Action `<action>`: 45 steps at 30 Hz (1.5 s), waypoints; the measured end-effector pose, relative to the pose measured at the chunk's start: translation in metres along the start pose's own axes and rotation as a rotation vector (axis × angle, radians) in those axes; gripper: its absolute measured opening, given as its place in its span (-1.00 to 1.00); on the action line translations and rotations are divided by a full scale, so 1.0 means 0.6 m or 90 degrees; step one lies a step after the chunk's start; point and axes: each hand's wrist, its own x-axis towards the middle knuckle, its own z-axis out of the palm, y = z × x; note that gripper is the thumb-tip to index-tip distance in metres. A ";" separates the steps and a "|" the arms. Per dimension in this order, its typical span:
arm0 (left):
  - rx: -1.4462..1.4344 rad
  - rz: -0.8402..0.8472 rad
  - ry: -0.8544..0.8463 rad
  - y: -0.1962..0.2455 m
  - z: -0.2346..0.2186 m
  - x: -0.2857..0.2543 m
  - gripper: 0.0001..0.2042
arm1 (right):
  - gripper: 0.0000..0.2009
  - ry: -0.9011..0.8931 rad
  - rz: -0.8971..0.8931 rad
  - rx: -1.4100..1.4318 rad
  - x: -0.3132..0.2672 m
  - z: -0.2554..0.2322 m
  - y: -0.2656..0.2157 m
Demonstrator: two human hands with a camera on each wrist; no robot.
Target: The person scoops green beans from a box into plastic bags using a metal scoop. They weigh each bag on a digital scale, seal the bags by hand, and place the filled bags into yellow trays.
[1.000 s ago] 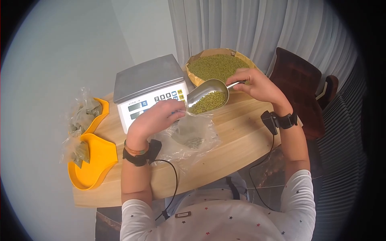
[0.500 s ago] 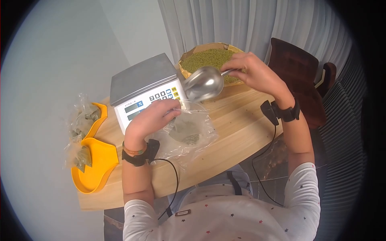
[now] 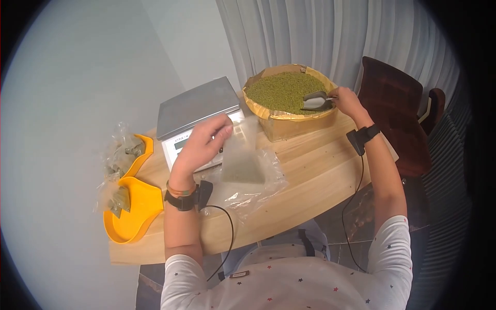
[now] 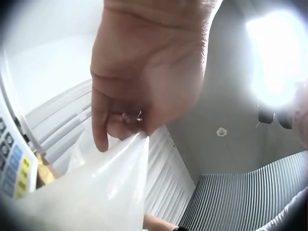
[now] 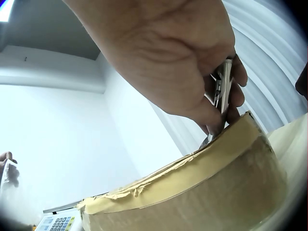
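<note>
My left hand [image 3: 209,139] pinches the top edge of a clear plastic bag [image 4: 103,185], which hangs down from the fingers. In the head view the bag's lower part spreads on the table, with some green beans dimly visible through it. My right hand [image 3: 350,102] grips the handle of a metal scoop [image 3: 316,102], seen in the right wrist view as a pale handle [image 5: 224,84] between thumb and fingers. The scoop's bowl rests on the green beans [image 3: 281,90] at the right side of a cardboard box [image 3: 297,128] edged with yellow tape.
A white scale [image 3: 199,106] with a grey plate stands behind the left hand. Two yellow trays [image 3: 147,199] with filled, knotted bags [image 3: 121,199] sit at the left of the wooden table [image 3: 305,178]. A dark red chair [image 3: 390,98] stands at the right.
My right hand tipped the scoop of beans over the bag, then carried the scoop right into the box. My left hand has raised the bag's edge, and the bag now hangs more upright.
</note>
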 end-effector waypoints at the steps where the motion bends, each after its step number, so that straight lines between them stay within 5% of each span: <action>1: 0.002 -0.002 0.004 0.002 -0.006 0.005 -0.87 | -0.78 0.013 -0.008 0.003 0.001 0.002 0.004; 4: 0.061 0.025 0.169 0.011 -0.030 0.030 -0.84 | -0.78 -0.019 -0.037 -0.042 0.006 0.007 0.014; 8: 0.094 0.050 0.263 -0.006 -0.087 0.086 -0.80 | -0.72 -0.043 0.019 -0.078 -0.014 0.005 -0.009; 16: 0.337 -0.028 0.486 -0.077 -0.176 0.173 -0.79 | -0.72 0.142 -0.036 -0.046 -0.044 -0.007 -0.059; 20: 0.442 -0.055 0.442 -0.155 -0.193 0.172 -0.80 | -0.77 0.108 -0.155 0.050 -0.065 -0.016 -0.115; 23: 0.462 -0.186 0.356 -0.191 -0.197 0.158 -0.78 | -0.79 0.023 -0.278 0.174 -0.084 0.001 -0.154; 29: 0.603 -0.100 0.395 -0.200 -0.199 0.115 -0.74 | -0.79 -0.257 -0.371 0.362 -0.116 0.050 -0.249; 35: 0.599 -0.112 0.429 -0.137 -0.163 0.060 -0.64 | -0.69 -0.321 -0.400 0.433 -0.136 0.135 -0.318; 38: 0.608 -0.122 0.379 -0.108 -0.140 0.014 -0.74 | -0.65 -0.371 -0.396 0.389 -0.139 0.160 -0.331; 42: 0.509 -0.344 -0.038 -0.096 -0.101 -0.067 -0.61 | -0.64 -0.402 -0.424 0.349 -0.135 0.175 -0.325; 45: 0.410 -0.504 -0.244 -0.078 -0.058 -0.125 -0.46 | -0.61 -0.432 -0.440 0.329 -0.132 0.180 -0.325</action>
